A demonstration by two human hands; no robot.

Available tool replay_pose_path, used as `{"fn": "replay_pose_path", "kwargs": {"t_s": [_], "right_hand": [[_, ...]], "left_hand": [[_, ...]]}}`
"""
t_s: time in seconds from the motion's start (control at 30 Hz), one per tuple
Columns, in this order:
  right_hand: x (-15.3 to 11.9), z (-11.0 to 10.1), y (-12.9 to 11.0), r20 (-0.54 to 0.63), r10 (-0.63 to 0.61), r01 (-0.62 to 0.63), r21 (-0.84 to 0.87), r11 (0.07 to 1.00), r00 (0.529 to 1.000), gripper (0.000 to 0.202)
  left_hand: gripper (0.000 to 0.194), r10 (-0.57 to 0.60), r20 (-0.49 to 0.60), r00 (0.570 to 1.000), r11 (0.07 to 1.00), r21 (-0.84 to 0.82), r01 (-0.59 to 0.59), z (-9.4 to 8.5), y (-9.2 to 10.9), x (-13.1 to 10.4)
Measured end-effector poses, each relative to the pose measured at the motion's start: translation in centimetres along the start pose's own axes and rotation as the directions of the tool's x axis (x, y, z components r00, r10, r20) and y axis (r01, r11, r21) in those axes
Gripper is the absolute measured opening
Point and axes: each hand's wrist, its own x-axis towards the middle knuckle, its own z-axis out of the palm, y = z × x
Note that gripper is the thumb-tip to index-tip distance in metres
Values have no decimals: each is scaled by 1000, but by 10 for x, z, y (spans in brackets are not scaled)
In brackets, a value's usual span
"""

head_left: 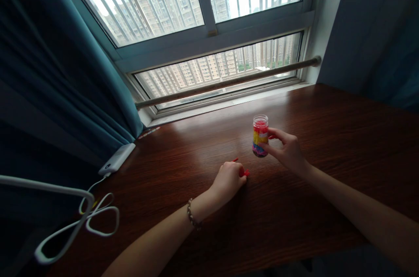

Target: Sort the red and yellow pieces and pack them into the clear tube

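My right hand [284, 149] is closed around the side of a small clear jar [260, 136], with the thumb in front. The jar has no lid on and is upright, holding layers of red, yellow, blue and pink pieces. To its lower left, my left hand [229, 176] is closed low over the wooden table [183, 168]. Small red pieces [246, 173] show at its fingertips, and a thin red bit [235, 160] sticks out beyond the knuckles. A beaded bracelet is on the left wrist.
A white power bank [117, 159] with a looped white cable [104, 211] lies at the table's left edge, beside a blue curtain [108, 94]. Behind the table are a window and a horizontal rail [229, 81]. A flat colourful strip [149, 132] lies at the back left corner.
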Motion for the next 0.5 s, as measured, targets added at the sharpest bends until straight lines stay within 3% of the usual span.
{"fn": "replay_pose_path", "kwargs": {"t_s": [0.2, 0.5], "right_hand": [[0, 0, 1, -10, -16, 15, -18, 1000, 1000, 37], [0, 0, 2, -8, -31, 30, -30, 999, 999, 38]], "left_hand": [[17, 136, -10, 991, 978, 160, -132, -9, -11, 1], [17, 201, -23, 979, 976, -85, -202, -30, -57, 12]]}}
